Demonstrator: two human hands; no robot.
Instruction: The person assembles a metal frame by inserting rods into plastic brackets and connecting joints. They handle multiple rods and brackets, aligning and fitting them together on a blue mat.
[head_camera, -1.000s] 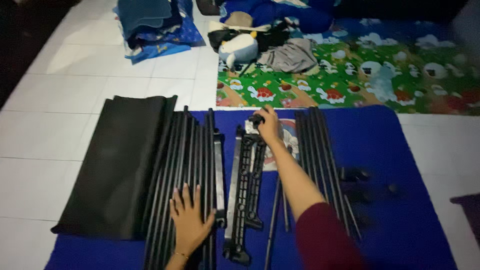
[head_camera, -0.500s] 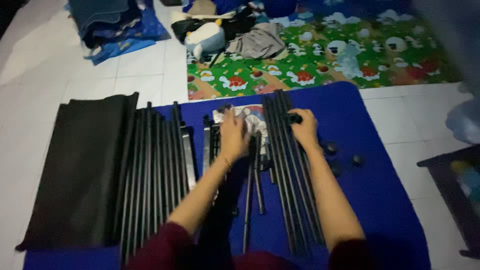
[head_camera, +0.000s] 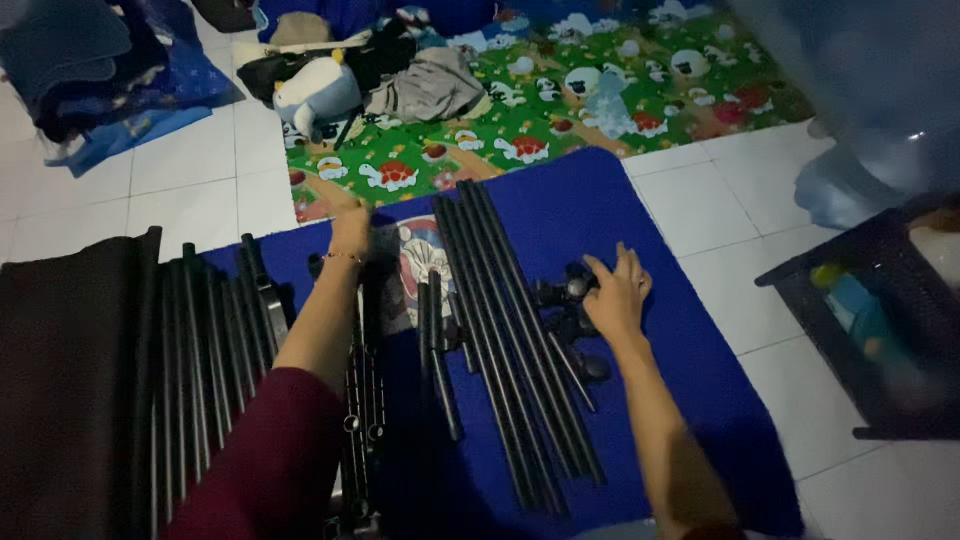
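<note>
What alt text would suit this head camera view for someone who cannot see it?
A person's right hand rests on small black plastic connector pieces beside a row of long black metal rods on a blue cloth mat. The left hand reaches to the mat's far edge, near a green patterned play mat.

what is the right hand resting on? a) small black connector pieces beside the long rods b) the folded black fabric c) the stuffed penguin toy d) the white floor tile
a: the right hand lies on the small black connector pieces on the blue mat, just right of the long black rods.
</note>
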